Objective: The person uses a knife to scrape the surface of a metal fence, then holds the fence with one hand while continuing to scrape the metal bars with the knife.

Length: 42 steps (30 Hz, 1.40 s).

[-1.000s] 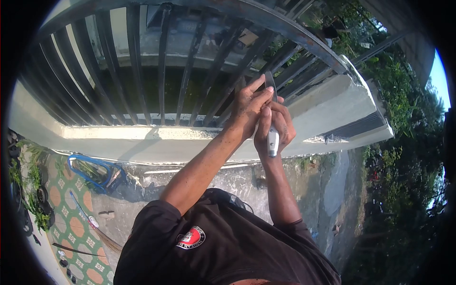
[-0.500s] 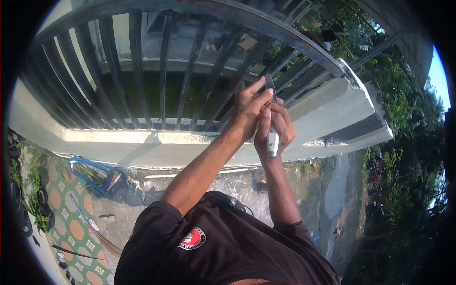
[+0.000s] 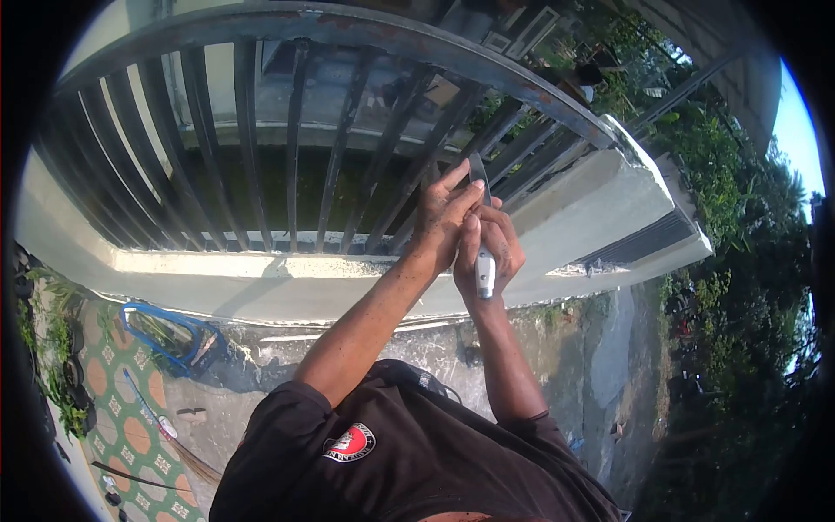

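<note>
My right hand (image 3: 497, 245) is closed round the white handle of a knife (image 3: 485, 271), its grey blade pointing up and away from me. Against it, my left hand (image 3: 445, 209) has its thumb and fingers on the blade, close to the tip. Both hands meet in front of the dark metal bars (image 3: 335, 170) of a railing, near its right end. Part of the blade is hidden behind the fingers. Dark specks dot my left hand and forearm.
Below the bars runs a cream wall ledge (image 3: 339, 265), rising to a chipped block (image 3: 600, 187) on the right. On the ground at left are a blue frame (image 3: 161, 335), a broom (image 3: 187, 457) and patterned tiles (image 3: 130, 426). Greenery (image 3: 739, 217) fills the right side.
The view has shifted slightly, so railing and wall sit a little lower and further left. My hands and the knife appear lower and left too, with the same grip.
</note>
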Available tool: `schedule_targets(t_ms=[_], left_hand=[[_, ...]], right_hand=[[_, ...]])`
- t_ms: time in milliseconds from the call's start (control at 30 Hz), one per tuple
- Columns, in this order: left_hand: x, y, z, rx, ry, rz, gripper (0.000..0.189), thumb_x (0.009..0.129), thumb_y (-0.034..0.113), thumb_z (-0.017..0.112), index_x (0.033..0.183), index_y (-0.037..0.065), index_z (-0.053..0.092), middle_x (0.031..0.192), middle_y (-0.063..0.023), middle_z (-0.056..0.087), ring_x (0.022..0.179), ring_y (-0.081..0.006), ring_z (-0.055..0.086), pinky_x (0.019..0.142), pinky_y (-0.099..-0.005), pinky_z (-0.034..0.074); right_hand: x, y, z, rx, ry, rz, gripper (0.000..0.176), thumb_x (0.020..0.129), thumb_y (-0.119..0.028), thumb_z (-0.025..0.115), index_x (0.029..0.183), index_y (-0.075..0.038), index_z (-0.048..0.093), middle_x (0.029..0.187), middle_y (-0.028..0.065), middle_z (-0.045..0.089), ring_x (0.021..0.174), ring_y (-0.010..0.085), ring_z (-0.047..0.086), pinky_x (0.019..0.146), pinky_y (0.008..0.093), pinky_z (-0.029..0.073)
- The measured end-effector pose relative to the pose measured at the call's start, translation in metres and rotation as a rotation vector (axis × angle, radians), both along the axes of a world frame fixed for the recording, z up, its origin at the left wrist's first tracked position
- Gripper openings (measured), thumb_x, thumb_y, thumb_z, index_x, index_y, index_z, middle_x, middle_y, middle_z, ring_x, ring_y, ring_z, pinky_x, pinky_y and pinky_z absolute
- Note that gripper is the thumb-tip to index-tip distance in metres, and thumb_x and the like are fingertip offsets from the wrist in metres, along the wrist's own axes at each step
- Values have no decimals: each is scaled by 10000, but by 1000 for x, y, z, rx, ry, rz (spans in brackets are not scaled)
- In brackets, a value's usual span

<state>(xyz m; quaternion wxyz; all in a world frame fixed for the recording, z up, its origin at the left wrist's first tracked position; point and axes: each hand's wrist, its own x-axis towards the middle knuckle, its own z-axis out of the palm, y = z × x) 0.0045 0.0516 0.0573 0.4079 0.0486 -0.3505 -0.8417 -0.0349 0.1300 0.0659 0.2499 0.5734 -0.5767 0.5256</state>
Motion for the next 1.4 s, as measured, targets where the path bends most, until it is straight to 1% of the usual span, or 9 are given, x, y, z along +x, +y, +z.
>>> schedule_targets(t_ms=[200, 267, 433, 667, 833, 967, 1067, 1167, 1400], left_hand=[[2, -3, 29, -73, 3, 0, 663, 976, 186, 602, 1500, -53, 274, 956, -161, 681, 776, -140, 673, 695, -243, 553], [-4, -4, 15, -85, 24, 6, 661, 974, 176, 602, 1497, -61, 274, 963, -163, 679, 797, -140, 672, 701, -239, 553], [4, 0, 38, -52, -26, 20, 659, 952, 158, 625, 1473, -94, 309, 951, -96, 652, 852, -110, 638, 716, -218, 524], [-3, -5, 30, -30, -17, 89, 630, 937, 172, 645, 1435, -109, 380, 951, -45, 635, 819, -64, 585, 707, -191, 471], [-3, -22, 49, -184, 6, -10, 588, 937, 166, 653, 1408, -100, 421, 1045, -83, 648, 914, -83, 607, 792, -198, 485], [3, -8, 47, -119, 9, 49, 571, 942, 175, 651, 1396, -98, 437, 1103, -96, 647, 989, -118, 612, 867, -211, 477], [-4, -11, 40, -187, -52, 103, 573, 943, 196, 653, 1388, -97, 443, 1099, -82, 631, 959, -112, 607, 844, -213, 479], [4, -14, 68, -240, -13, 54, 530, 959, 228, 626, 1354, -92, 474, 1060, -90, 630, 935, -121, 612, 835, -235, 493], [-3, -5, 45, -200, -153, 169, 527, 953, 223, 634, 1367, -64, 477, 1125, -80, 633, 1012, -137, 623, 914, -248, 488]], right_hand=[[-1, -3, 32, -51, 40, 12, 230, 935, -75, 574, 767, 55, 662, 815, 149, 690, 760, 243, 683, 934, 463, 521], [-2, -3, 20, -66, 50, 28, 239, 938, -92, 578, 764, 49, 663, 802, 152, 691, 747, 245, 684, 919, 452, 527], [-2, -6, 39, -86, 53, 19, 169, 894, -32, 627, 744, 46, 638, 785, 146, 679, 713, 258, 677, 904, 430, 532], [2, -6, 42, -82, 54, 27, 168, 877, -15, 629, 717, 33, 615, 785, 150, 677, 690, 253, 664, 711, 361, 541], [4, -8, 72, -125, 52, 30, 162, 874, -34, 653, 731, 29, 610, 779, 141, 658, 648, 237, 642, 590, 339, 511], [8, -4, 62, -76, 25, 3, 150, 897, -57, 636, 793, 46, 672, 790, 148, 693, 685, 218, 676, 640, 308, 518], [6, -2, 62, -110, -16, 35, 131, 886, -49, 642, 799, 43, 674, 792, 151, 693, 681, 227, 676, 632, 319, 520], [3, -6, 87, -64, 50, 4, 119, 880, -45, 641, 792, 32, 667, 777, 140, 681, 665, 231, 671, 604, 313, 507], [3, 2, 62, -142, 4, 31, 113, 862, -52, 655, 780, 24, 665, 778, 139, 680, 673, 244, 679, 606, 324, 525]])
